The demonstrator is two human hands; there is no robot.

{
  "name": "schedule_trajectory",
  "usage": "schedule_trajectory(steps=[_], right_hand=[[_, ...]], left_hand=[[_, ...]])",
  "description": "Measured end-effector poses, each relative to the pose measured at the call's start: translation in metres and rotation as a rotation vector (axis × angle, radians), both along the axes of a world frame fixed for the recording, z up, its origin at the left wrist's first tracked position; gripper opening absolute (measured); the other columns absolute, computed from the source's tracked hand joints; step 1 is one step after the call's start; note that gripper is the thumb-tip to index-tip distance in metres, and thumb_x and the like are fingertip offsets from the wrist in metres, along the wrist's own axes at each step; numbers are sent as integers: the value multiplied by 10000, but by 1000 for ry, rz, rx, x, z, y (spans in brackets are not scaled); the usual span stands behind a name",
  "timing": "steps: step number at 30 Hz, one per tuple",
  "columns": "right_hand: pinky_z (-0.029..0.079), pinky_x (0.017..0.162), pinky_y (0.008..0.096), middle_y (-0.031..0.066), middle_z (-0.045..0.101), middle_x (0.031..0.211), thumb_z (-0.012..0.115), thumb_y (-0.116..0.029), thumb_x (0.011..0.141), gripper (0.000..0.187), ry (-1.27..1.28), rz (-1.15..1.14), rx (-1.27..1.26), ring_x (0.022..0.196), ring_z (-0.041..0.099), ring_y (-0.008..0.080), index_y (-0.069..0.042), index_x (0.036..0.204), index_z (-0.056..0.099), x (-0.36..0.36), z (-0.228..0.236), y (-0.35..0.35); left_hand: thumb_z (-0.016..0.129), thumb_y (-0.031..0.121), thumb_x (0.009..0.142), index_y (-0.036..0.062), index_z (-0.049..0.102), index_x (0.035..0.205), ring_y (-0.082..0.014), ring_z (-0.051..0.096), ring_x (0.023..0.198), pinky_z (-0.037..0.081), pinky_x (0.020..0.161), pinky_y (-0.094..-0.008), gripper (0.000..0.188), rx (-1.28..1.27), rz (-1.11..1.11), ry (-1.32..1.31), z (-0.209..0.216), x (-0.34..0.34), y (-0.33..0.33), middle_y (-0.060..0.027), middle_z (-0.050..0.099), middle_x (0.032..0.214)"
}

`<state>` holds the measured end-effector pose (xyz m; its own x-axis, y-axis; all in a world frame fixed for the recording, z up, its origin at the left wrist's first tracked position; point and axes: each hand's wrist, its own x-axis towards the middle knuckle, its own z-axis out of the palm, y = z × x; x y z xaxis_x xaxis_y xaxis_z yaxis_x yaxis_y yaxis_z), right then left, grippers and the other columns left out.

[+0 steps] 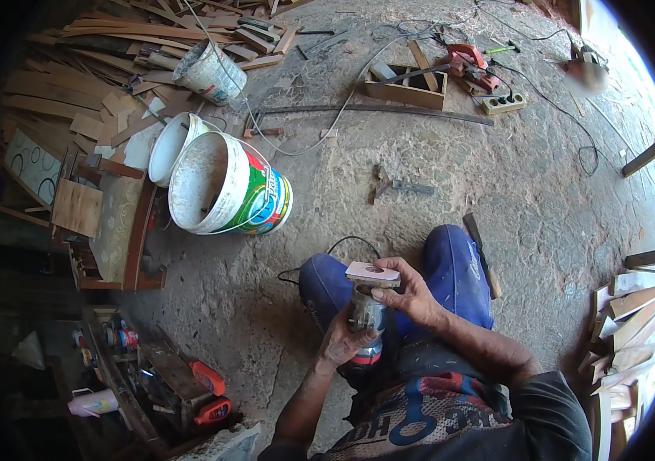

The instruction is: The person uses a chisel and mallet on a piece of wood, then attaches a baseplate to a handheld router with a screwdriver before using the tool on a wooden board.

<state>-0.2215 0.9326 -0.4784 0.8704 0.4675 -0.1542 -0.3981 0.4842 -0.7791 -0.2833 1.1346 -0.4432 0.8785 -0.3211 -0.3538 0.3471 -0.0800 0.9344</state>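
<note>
A trim router (370, 311) with a grey and red body is held upright over my lap, its flat base plate (373, 273) turned upward. The plate has a pinkish face with a dark round hole in it. My left hand (346, 339) is wrapped round the router's lower body. With thumb and fingers, my right hand (413, 296) grips the edge of the base plate. A dark cord (354, 240) loops on the floor behind my left knee. A chisel-like tool (483, 257) with a wooden handle lies beside my right knee.
Paint buckets (204, 180) stand at the left, before piled wood strips (74, 96). A metal tool (400, 186) lies ahead. Farther off are a wooden box (412, 96), a red power tool (469, 69) and a power strip (504, 104). Wood offcuts (631, 330) are stacked at right.
</note>
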Motion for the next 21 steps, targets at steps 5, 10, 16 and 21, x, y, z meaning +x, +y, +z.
schedule_trajectory(steps=[5,10,16,21], right_hand=[[484,1037,355,75,615,1299,785,-74,892,585,-12,-8,-9,1210,577,175,-51,1377,459,1,1,0],[484,1034,354,78,621,1293,787,-87,895,578,2,-4,-4,1209,577,173,-47,1372,464,3,2,0],[487,1025,350,83,626,1284,788,-96,896,577,33,5,28,1200,580,171,-44,1373,466,3,0,0],[489,1022,347,80,629,1271,788,-97,897,573,2,-9,7,1190,583,169,-45,1370,470,4,1,0]], left_hand=[[842,511,804,-16,491,1358,-142,584,1005,494,882,-308,841,-8,4,-19,-3,0,0,-48,606,1123],[848,507,798,-17,493,1355,-145,587,1009,493,893,-315,844,14,-9,-16,-5,4,2,-55,607,1123],[857,586,747,-20,507,1338,-151,580,1011,492,881,-310,916,-6,15,58,-4,4,2,-46,606,1120],[862,568,750,-15,514,1325,-142,576,992,492,873,-305,890,-19,21,30,-5,5,0,-37,601,1107]])
